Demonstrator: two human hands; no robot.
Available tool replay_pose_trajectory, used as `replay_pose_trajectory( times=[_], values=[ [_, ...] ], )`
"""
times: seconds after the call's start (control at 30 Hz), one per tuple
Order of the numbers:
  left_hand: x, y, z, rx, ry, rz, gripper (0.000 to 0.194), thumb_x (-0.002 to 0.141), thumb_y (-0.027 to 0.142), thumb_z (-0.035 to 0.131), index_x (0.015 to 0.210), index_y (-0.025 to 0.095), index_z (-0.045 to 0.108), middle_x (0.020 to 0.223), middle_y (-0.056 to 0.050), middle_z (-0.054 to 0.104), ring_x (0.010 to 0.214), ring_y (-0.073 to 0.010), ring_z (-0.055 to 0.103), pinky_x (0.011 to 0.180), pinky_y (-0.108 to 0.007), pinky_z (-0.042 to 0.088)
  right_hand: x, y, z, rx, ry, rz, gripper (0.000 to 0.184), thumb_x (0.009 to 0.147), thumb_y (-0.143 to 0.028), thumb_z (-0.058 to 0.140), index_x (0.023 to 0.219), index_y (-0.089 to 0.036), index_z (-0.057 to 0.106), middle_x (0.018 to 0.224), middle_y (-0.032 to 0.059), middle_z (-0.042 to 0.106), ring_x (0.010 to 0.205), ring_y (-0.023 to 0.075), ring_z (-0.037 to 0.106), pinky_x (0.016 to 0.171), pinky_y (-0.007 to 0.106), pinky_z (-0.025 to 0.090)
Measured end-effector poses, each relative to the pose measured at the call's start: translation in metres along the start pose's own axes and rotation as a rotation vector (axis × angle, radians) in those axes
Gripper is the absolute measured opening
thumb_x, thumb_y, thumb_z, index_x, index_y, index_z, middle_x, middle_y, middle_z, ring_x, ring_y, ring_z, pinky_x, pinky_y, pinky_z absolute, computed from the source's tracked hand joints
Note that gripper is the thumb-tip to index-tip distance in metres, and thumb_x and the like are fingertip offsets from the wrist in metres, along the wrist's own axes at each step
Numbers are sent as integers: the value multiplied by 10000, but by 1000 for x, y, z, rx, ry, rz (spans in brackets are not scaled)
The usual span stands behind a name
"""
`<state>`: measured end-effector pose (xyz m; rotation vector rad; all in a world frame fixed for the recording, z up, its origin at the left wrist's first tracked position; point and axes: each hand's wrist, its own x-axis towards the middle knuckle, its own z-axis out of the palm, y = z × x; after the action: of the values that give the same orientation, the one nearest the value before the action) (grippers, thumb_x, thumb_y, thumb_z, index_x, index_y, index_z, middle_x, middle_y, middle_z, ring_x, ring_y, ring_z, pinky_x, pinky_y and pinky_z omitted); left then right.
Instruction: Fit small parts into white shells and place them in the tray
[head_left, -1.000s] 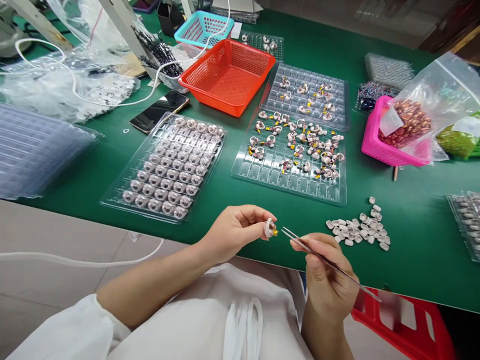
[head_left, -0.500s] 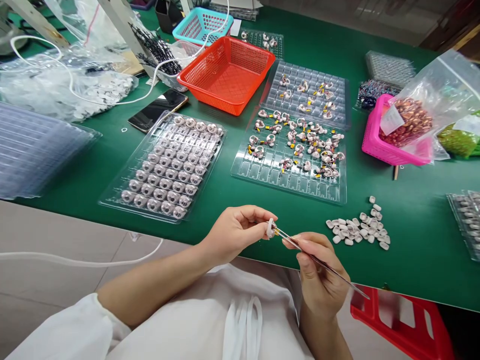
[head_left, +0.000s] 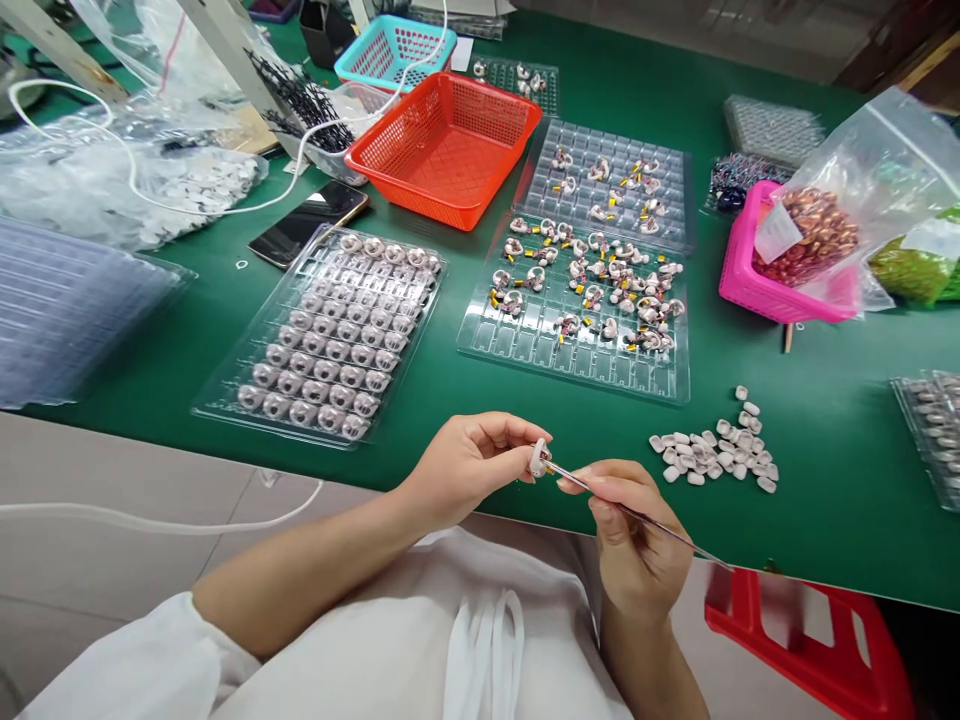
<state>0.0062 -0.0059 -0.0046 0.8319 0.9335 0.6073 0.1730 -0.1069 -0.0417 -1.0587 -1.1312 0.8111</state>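
Note:
My left hand pinches a small white ring-shaped part between thumb and fingers at the table's near edge. My right hand grips thin metal tweezers, whose tips touch the part at its right side. A heap of small white caps lies on the green mat to the right of my hands. Beyond my hands sit a clear tray filled with pinkish rings and a clear tray holding wound coils with yellow tags.
An orange basket, a teal basket and a pink basket with a bag of copper coils stand further back. A phone lies left of the orange basket. Stacked clear trays sit at the left; a red stool is below right.
The tweezers moved left from a small gap until their tips met the part in my left hand. The view shifted slightly.

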Motion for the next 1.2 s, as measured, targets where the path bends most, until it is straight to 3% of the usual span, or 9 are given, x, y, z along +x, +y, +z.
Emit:
replay_pose_trajectory(
  times=[0.33,0.53,0.63,0.73,0.8,0.93,1.2],
  values=[
    [-2,0,4,45,-49,0,61,708,128,742,769,129,743,641,19,693,611,-92,614,621,-190,526,6,-4,-2,46,-25,25,293,964,-74,553,1127,-239,732,1016,69,669,859,199,714,728,367,604],
    [-1,0,6,92,-48,37,38,729,151,732,761,132,736,675,11,684,631,-90,593,619,-179,505,14,-9,-6,28,155,-75,239,1026,-228,483,1021,-230,722,853,59,665,886,236,649,797,418,529],
    [-3,1,7,93,-43,45,45,737,165,743,769,133,744,688,3,691,636,-95,599,624,-181,507,14,-8,-9,-93,144,40,264,1038,-211,453,1049,-259,712,846,32,621,824,186,601,740,335,492],
    [-4,0,9,86,-53,82,66,774,203,751,781,137,754,694,-5,697,645,-102,606,635,-182,513,12,-4,-2,-218,-15,146,207,996,-192,537,1100,-272,696,904,23,601,797,156,571,686,282,462],
    [-4,-2,11,75,-65,101,94,801,238,752,802,145,760,714,-17,716,687,-125,645,669,-196,535,11,0,6,-200,-63,140,191,930,-193,633,1100,-275,662,923,13,602,790,153,560,685,273,461],
    [-1,-5,13,68,-72,132,130,818,291,766,849,164,777,816,-42,770,785,-172,711,752,-228,577,13,5,22,-162,-10,143,179,870,-160,670,1001,-263,602,883,-7,584,747,142,511,678,261,447],
    [-2,-6,16,170,24,244,130,784,301,779,804,173,790,796,-43,767,756,-173,708,709,-200,587,11,13,31,-107,91,172,81,942,-182,528,952,-244,578,887,9,557,744,149,531,675,278,453]
  ],
)
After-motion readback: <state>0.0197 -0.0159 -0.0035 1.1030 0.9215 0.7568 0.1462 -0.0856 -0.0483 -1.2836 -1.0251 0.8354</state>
